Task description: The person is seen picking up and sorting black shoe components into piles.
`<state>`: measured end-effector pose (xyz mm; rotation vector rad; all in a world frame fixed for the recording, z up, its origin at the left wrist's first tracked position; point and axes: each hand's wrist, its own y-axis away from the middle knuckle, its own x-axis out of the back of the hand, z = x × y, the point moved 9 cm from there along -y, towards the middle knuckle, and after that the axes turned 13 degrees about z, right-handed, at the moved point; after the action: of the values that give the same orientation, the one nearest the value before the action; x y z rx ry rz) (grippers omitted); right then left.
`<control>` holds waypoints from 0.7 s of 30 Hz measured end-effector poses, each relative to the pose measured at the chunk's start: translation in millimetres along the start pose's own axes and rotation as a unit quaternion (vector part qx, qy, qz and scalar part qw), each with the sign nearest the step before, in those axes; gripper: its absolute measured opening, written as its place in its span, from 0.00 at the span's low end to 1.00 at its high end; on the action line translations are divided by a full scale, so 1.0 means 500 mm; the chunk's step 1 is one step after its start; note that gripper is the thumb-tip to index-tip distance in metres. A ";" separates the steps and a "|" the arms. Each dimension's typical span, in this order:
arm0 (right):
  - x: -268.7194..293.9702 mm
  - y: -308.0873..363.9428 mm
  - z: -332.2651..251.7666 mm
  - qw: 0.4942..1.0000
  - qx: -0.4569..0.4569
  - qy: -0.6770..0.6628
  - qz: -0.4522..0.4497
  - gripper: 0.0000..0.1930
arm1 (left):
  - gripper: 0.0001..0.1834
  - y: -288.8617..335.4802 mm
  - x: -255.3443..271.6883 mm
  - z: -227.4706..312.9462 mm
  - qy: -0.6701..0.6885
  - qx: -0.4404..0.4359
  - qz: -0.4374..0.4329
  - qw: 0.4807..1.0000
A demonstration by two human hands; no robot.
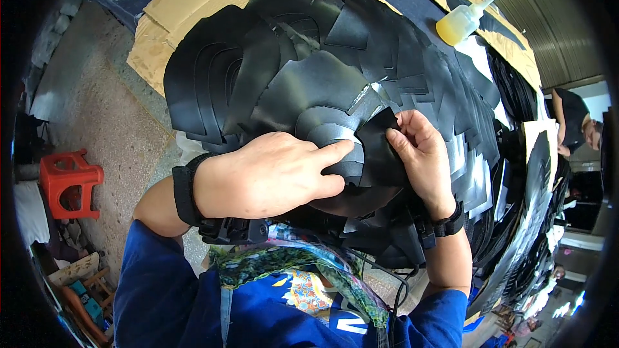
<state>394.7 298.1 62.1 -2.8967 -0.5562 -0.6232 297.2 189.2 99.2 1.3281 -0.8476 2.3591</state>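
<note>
My right hand [422,158] pinches the edge of a black leather-like piece [380,154] between thumb and fingers. That piece stands tilted over a fanned stack of curved black pieces [319,119]. My left hand [258,177] lies across the near side of this stack. Its index finger is stretched out, with the tip touching the stack just left of the held piece. The left thumb is apart from the index finger, and its other fingers are partly hidden beneath the hand. Many overlapping black pieces [367,58] spread around both hands.
A squeeze bottle [456,26] with yellow liquid stands at the far right on cardboard [184,9]. More black strips [516,232] pile up along the right side. On the floor at left is a red plastic stool [71,183]. Another person [570,119] is at the right.
</note>
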 end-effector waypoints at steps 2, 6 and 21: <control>0.000 -0.001 0.002 1.000 0.001 0.010 0.007 0.06 | 0.06 -0.002 -0.003 -0.003 -0.006 0.008 -0.017 1.000; 0.004 -0.002 0.008 1.000 0.001 0.012 0.015 0.06 | 0.06 -0.015 -0.006 -0.006 0.007 0.014 -0.037 0.999; 0.021 0.006 -0.049 0.952 0.172 0.237 0.085 0.07 | 0.10 -0.028 -0.027 -0.020 0.005 0.032 -0.059 0.998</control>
<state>395.6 293.9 88.6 -2.3226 -0.3045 -1.0318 305.1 206.7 88.6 1.3506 -0.6759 2.3165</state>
